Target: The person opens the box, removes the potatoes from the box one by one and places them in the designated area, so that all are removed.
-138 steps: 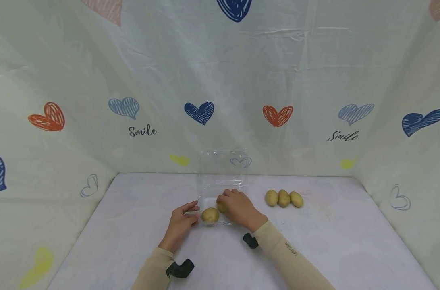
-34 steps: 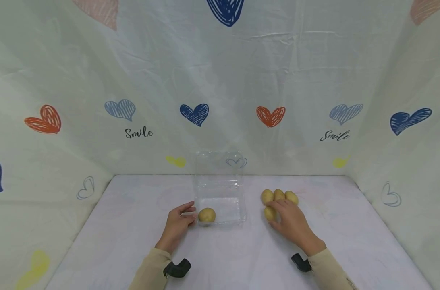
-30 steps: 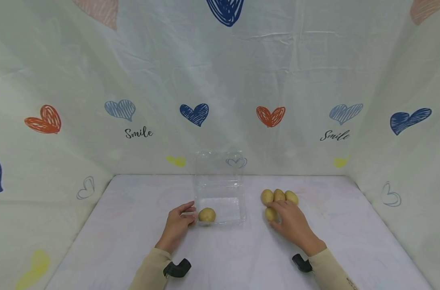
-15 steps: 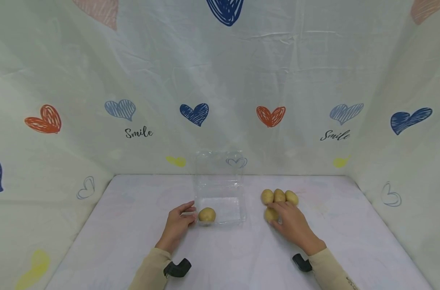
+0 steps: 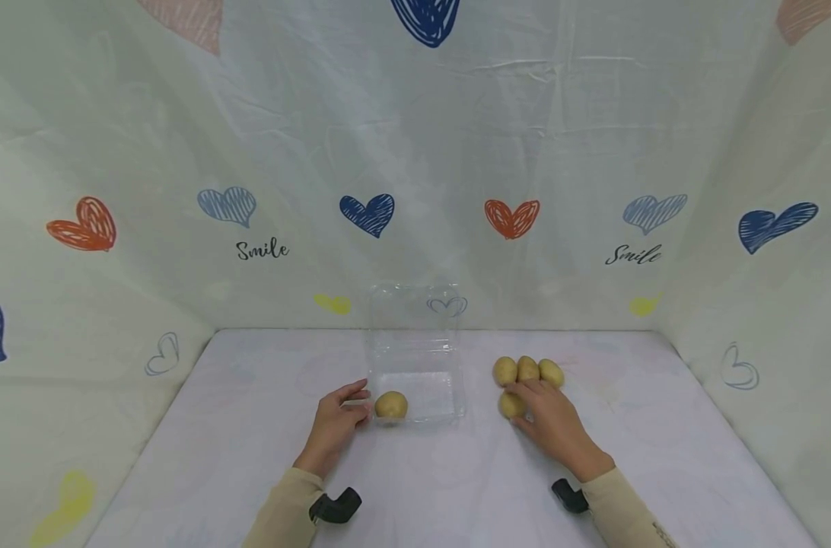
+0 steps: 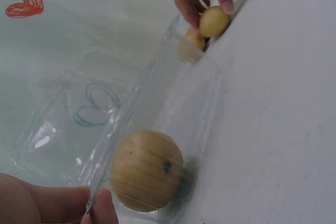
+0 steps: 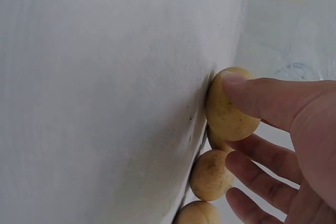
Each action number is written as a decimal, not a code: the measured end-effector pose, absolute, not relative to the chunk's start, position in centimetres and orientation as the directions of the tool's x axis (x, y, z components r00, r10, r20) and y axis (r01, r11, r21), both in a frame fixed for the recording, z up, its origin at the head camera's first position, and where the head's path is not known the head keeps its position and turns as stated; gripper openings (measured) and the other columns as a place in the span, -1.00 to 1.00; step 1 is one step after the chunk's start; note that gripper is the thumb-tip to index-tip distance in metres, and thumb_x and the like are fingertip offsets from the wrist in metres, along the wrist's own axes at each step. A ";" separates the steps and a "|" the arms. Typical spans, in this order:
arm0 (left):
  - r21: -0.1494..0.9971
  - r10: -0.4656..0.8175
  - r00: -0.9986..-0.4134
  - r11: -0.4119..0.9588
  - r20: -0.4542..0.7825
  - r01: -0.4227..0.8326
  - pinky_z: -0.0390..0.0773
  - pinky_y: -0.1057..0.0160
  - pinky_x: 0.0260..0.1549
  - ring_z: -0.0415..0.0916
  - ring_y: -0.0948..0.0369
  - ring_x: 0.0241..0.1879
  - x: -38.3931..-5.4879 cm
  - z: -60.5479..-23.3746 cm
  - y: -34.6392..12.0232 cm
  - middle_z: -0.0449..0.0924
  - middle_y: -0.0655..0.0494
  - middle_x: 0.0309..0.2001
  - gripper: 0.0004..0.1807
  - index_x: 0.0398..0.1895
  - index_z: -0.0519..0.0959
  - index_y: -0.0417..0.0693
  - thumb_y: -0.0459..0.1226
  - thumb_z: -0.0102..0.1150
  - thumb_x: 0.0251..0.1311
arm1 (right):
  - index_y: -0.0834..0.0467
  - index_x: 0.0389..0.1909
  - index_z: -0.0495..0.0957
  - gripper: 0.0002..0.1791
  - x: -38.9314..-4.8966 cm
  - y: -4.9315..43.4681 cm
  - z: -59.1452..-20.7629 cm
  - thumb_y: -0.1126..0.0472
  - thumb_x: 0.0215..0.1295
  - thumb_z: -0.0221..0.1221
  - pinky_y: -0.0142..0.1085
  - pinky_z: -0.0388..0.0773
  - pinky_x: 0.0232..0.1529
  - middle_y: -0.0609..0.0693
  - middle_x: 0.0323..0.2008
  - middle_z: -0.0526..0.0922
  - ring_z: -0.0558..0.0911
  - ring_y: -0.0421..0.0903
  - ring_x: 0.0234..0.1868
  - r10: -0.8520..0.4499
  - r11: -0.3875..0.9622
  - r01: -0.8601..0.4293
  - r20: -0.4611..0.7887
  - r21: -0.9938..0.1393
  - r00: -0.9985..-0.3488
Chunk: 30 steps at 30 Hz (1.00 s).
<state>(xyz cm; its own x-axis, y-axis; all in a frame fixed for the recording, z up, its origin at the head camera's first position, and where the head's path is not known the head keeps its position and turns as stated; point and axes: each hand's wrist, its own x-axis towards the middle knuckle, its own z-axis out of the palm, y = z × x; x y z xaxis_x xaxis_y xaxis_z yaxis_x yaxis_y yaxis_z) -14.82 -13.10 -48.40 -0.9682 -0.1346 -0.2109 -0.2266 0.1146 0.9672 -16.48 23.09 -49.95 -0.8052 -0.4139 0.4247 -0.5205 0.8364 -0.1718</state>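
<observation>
A clear plastic clamshell box [image 5: 429,392] stands on the table, its lid raised at the back. One potato [image 5: 391,406] lies in its near left corner; a dark spot marks its skin in the left wrist view. My left hand [image 5: 335,428] pinches the box's left rim between thumb and finger. To the right of the box, my right hand [image 5: 552,422] holds another potato [image 7: 231,108], thumb on one side and fingers on the other. That potato sits low at the table, just in front of a row of three potatoes [image 5: 527,369].
A white cloth covers the table [image 5: 415,487]. Behind it hangs a pale curtain [image 5: 443,137] printed with hearts and the word Smile. A dark strap piece [image 5: 336,506] sits at each wrist.
Several seconds ago my right hand was inside the box at a second potato; that potato has since moved right, beside the row. Over the last second both hands have stayed nearly still.
</observation>
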 end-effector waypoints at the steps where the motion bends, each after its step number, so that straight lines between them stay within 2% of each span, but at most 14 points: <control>1: 0.967 -0.135 -0.968 0.115 -0.211 -0.227 0.66 0.35 -0.24 0.62 0.23 -0.21 -14.8 -48.4 -13.1 0.58 -0.29 0.16 -0.45 0.40 0.47 -0.42 -0.57 0.20 0.33 | 0.26 0.03 0.68 -0.39 -16.5 23.1 -49.9 0.40 -0.14 0.64 -0.01 0.67 0.00 0.09 -0.05 0.74 0.67 0.12 0.00 -0.412 0.838 -0.517 0.419 -0.174 -0.809; 7: 0.968 -0.131 -0.969 0.112 -0.210 -0.225 0.66 0.34 -0.23 0.63 0.20 -0.19 -14.8 -48.5 -13.1 0.58 -0.30 0.16 -0.46 0.40 0.47 -0.42 -0.55 0.22 0.34 | 0.25 0.05 0.69 -0.39 -16.4 23.0 -49.7 0.39 -0.11 0.64 -0.01 0.66 0.00 0.09 -0.06 0.73 0.66 0.11 -0.01 -0.397 0.849 -0.495 0.395 -0.186 -0.828; 14: 0.971 -0.133 -0.970 0.099 -0.204 -0.218 0.67 0.34 -0.23 0.62 0.20 -0.20 -14.9 -48.5 -13.1 0.57 -0.33 0.17 -0.45 0.40 0.45 -0.45 -0.56 0.22 0.34 | 0.25 0.02 0.69 -0.41 -15.9 22.3 -48.6 0.37 -0.11 0.65 -0.01 0.65 0.01 0.09 -0.08 0.70 0.66 0.11 -0.01 -0.404 0.838 -0.516 0.437 -0.176 -0.804; 22: 0.972 -0.136 -0.970 0.096 -0.199 -0.213 0.66 0.36 -0.24 0.61 0.22 -0.22 -14.9 -48.4 -13.1 0.57 -0.33 0.15 -0.46 0.39 0.46 -0.46 -0.58 0.21 0.33 | 0.18 0.03 0.69 -0.47 -15.5 19.7 -46.9 0.30 -0.01 0.62 -0.01 0.65 0.00 0.02 -0.03 0.72 0.69 0.06 0.02 -0.418 0.802 -0.551 0.440 -0.232 -0.794; 30: 0.971 -0.135 -0.970 0.097 -0.204 -0.218 0.66 0.37 -0.25 0.61 0.22 -0.21 -14.8 -48.3 -13.1 0.57 -0.35 0.16 -0.46 0.39 0.46 -0.46 -0.58 0.21 0.34 | 0.14 0.07 0.68 -0.49 -15.5 16.9 -46.4 0.20 0.09 0.60 -0.05 0.67 0.06 -0.02 -0.01 0.73 0.70 0.03 0.04 -0.480 0.769 -0.596 0.408 -0.232 -0.777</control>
<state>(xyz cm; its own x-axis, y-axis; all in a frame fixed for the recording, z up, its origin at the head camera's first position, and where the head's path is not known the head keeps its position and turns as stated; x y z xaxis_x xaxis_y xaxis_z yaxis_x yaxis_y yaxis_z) -14.76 -13.06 -48.29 -0.9696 -0.1352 -0.2039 -0.2178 0.0966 0.9712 -15.52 16.86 -46.43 -0.7768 -0.4796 0.4082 -0.5963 0.7685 -0.2318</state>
